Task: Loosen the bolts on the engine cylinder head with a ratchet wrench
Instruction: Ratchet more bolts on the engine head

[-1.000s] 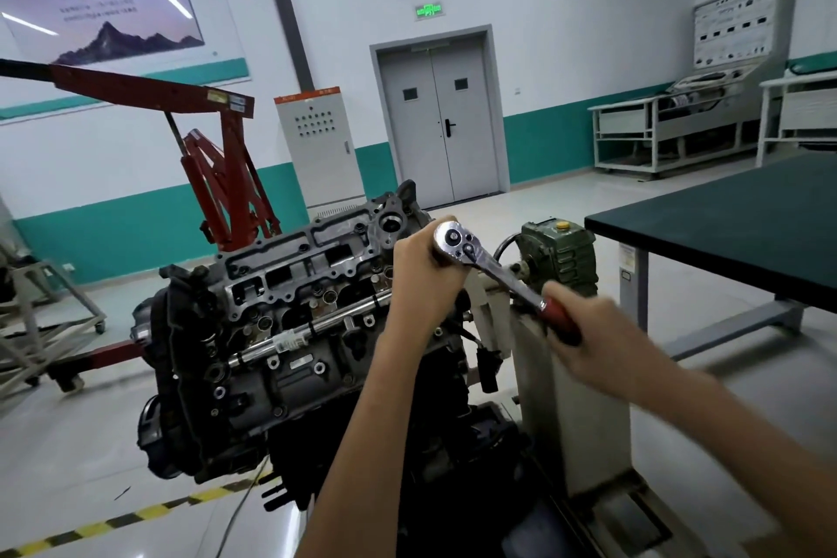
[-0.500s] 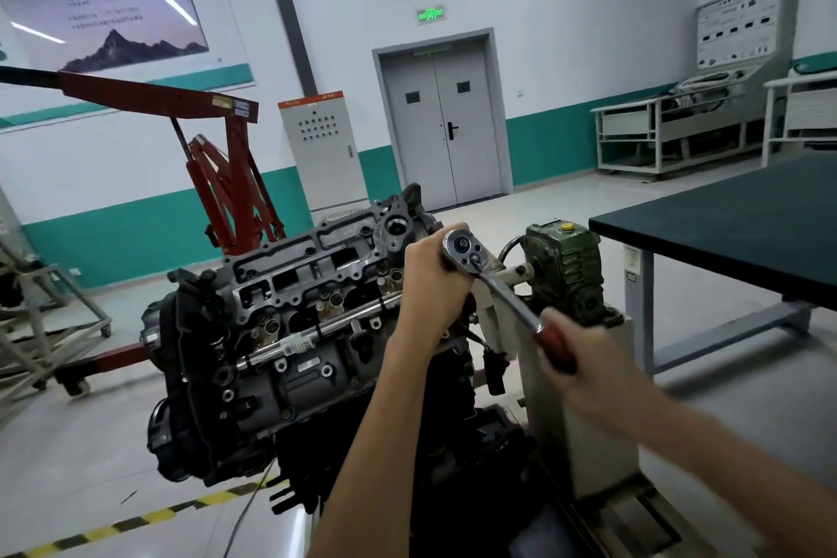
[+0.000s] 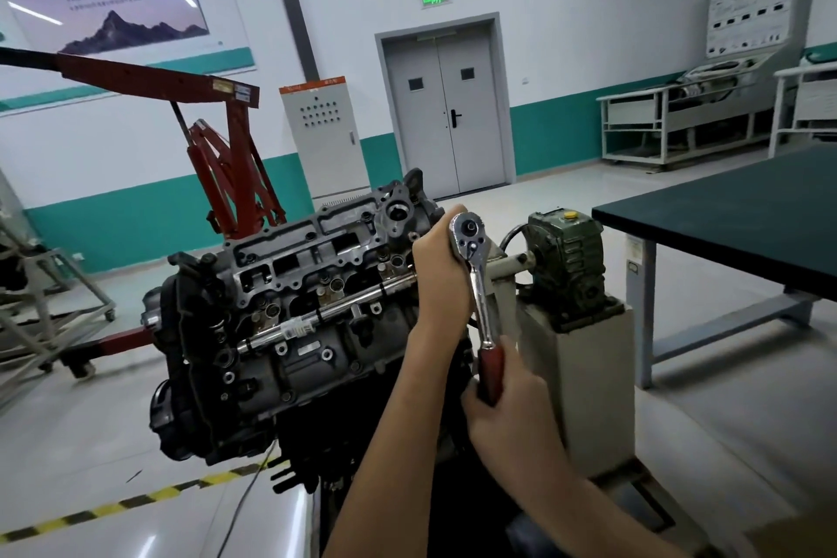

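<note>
While the ratchet wrench (image 3: pixel 479 285) is held at the right end of the engine cylinder head (image 3: pixel 317 258), its chrome head is clasped by the curled left hand (image 3: pixel 441 274), and its red handle, pointing almost straight down, is gripped by the right hand (image 3: pixel 509 406).

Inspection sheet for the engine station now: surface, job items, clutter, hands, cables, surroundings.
Surface: grey floor, striped hazard tape across it.
Job's things: engine cylinder head tilted on its stand; ratchet wrench at its right end, handle pointing down.
Clutter: nothing seen.
Hands: left hand curled behind the wrench's drive end; right hand holds the red handle.
Cables: thin cable drops to the floor beneath the cylinder head.
Surroundings: red engine hoist, dark worktable, grey double door.
</note>
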